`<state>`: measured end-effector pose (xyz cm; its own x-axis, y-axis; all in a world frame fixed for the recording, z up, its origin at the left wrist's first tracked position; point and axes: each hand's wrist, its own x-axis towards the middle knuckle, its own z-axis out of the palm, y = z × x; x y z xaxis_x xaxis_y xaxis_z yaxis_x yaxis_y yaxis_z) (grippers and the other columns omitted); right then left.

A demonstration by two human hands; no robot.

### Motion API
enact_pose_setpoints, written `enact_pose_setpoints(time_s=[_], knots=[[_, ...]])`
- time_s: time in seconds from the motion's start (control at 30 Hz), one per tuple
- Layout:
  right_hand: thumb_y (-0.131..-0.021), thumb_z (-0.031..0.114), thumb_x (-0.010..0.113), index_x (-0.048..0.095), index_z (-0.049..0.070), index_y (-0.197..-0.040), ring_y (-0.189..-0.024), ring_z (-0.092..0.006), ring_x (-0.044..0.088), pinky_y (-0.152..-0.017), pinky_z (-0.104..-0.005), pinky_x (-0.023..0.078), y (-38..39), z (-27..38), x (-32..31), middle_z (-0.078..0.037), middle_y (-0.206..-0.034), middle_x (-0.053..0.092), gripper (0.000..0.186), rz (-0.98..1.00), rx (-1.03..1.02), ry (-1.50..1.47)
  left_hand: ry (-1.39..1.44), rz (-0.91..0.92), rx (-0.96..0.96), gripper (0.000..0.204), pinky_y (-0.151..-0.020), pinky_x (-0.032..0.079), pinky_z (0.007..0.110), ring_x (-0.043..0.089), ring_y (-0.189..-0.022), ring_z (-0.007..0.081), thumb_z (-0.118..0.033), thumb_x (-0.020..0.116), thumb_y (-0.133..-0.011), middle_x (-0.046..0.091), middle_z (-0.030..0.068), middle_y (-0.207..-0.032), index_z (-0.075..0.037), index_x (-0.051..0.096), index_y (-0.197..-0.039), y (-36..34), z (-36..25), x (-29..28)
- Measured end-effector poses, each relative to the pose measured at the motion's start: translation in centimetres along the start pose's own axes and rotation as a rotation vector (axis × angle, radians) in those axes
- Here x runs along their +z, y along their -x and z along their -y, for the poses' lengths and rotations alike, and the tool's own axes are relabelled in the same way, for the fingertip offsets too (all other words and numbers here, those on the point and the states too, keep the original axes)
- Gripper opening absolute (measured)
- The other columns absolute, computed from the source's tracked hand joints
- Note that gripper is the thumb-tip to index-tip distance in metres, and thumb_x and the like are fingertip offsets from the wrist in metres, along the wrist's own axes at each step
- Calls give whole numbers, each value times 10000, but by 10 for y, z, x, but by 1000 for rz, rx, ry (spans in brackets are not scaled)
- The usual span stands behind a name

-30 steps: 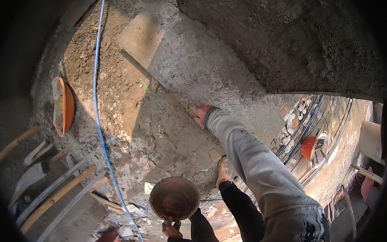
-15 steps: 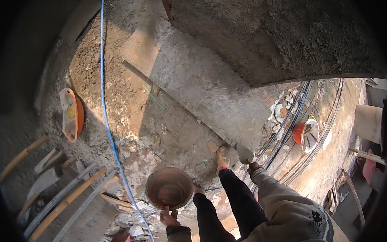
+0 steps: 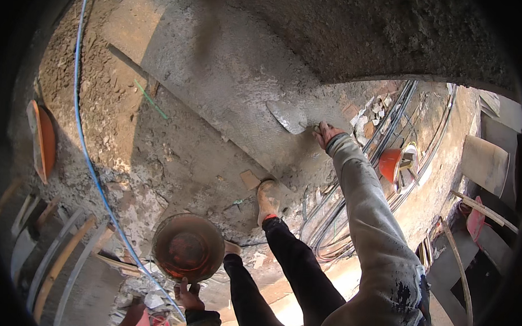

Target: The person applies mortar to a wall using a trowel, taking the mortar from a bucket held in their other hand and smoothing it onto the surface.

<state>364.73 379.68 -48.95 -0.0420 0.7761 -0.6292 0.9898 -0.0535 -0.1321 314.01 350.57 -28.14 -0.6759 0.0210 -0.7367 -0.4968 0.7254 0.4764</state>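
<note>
My left hand (image 3: 188,295) grips the near rim of a round mortar pan (image 3: 189,247), with my fingers closed on its edge. The inside of the pan is smeared grey and reddish, with no heap of mortar showing. Out in front, my right hand (image 3: 328,134) is closed on the handle of a trowel (image 3: 287,115). The trowel's broad grey blade points away to the left, at the surface of a wet-looking grey mortar slab (image 3: 217,87). Whether the blade presses on it or hovers just above, I cannot tell.
A long board (image 3: 177,100) edges the slab. A blue hose (image 3: 91,163) crosses the ground at left, near an orange tub (image 3: 46,144). Black cables (image 3: 328,200) and an orange-and-white bucket (image 3: 399,162) lie at right. Wooden poles (image 3: 62,265) stand at lower left. A rough overhang (image 3: 392,41) is ahead.
My right arm has stretched forward, carrying the trowel from beside my foot out over the slab. My left hand still holds the pan. The whole view has shifted.
</note>
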Motion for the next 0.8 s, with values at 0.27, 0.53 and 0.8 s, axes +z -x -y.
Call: enact_pose_setpoints(time_s=[0.27, 0.53, 0.8], knots=[[-868, 455, 435, 462, 91, -1142, -976, -413, 564, -824, -469, 463, -106, 21, -61, -237, -1046, 585, 456, -204, 368, -5, -18, -143, -101, 214, -526, 409, 255, 527, -643, 140, -162, 691, -727, 575, -2, -784, -151, 508, -838, 10, 45, 4], [-839, 373, 518, 478, 75, -1001, -901, -378, 580, -781, -459, 471, 0, 92, -72, -175, -999, 563, 341, -409, 119, -124, 85, -61, -122, 167, -532, 415, 277, 542, -693, 162, -153, 657, -767, 580, 38, -824, -114, 531, -869, 40, 44, -7], [-798, 386, 566, 488, 50, -1104, -937, -361, 573, -821, -464, 457, 210, 244, -67, -187, -1029, 575, 461, 3, -307, -164, 189, 51, -95, 195, -522, 433, 275, 534, -691, 168, -147, 676, -750, 570, 44, -838, -123, 509, -847, 38, 39, -27]])
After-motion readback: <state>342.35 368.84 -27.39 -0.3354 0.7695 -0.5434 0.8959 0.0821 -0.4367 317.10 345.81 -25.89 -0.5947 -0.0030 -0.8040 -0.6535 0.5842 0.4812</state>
